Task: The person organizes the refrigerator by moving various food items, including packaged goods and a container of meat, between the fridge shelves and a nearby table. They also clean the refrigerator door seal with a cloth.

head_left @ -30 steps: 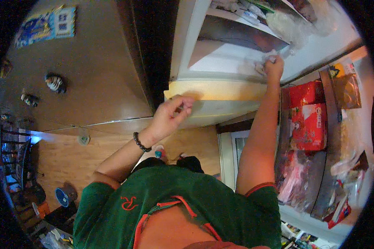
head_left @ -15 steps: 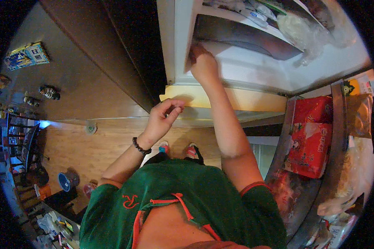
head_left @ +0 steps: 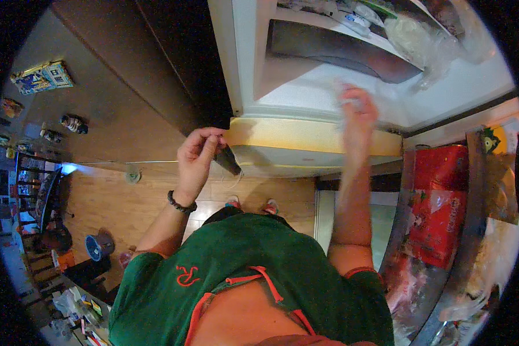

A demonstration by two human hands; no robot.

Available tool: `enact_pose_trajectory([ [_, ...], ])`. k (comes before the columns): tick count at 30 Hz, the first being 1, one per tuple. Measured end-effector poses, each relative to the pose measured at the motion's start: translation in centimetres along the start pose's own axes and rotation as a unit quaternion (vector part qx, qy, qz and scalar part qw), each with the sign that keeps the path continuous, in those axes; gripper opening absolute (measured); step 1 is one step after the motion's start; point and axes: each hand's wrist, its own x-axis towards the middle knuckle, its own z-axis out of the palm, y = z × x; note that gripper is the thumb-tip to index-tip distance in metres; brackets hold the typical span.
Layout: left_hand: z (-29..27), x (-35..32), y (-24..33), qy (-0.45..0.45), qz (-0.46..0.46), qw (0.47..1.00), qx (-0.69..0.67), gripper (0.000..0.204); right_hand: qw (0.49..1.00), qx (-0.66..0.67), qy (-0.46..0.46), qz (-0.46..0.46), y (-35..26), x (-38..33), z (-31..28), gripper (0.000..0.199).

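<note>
My left hand [head_left: 199, 153], with a dark bead bracelet at its wrist, is closed in a pinch by the pale yellow front edge [head_left: 305, 134] of the open fridge compartment. From its fingertips hangs a small dark strip [head_left: 228, 160] with a thin pale loop at its lower end; its kind is unclear. My right hand [head_left: 360, 106] is inside the white compartment [head_left: 294, 95], below the dark drawer front [head_left: 340, 49]. Motion smears its fingers, and whether they hold anything cannot be made out.
Bagged food [head_left: 406, 37] fills the drawer above. On the right, door shelves hold a red package [head_left: 441, 207] and other wrapped food. A dark panel [head_left: 115, 104] with small figurines lies left. A blue bucket [head_left: 98, 247] stands on the wooden floor [head_left: 127, 202].
My right hand has moved right and away from the drawer's left end. My left hand has shifted left, and the dark strip now shows at its fingers.
</note>
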Motion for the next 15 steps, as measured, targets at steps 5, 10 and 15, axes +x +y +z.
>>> enact_pose_trajectory([
  [5, 0.6, 0.0, -1.3, -0.033, 0.006, 0.999, 0.003, 0.015, 0.893, -0.446, 0.055, -0.03, 7.3, 3.9, -8.6, 0.025],
  [10, 0.0, -0.4, -1.3, -0.003, -0.019, 1.0, 0.014, 0.014, 0.896, -0.421, -0.048, -0.135, 5.1, -0.2, 3.2, 0.027],
  [15, -0.1, -0.2, -0.7, 0.026, 0.005, 0.999, 0.021, 0.014, 0.954, -0.176, -0.148, -0.192, 3.0, -6.0, 10.9, 0.029],
])
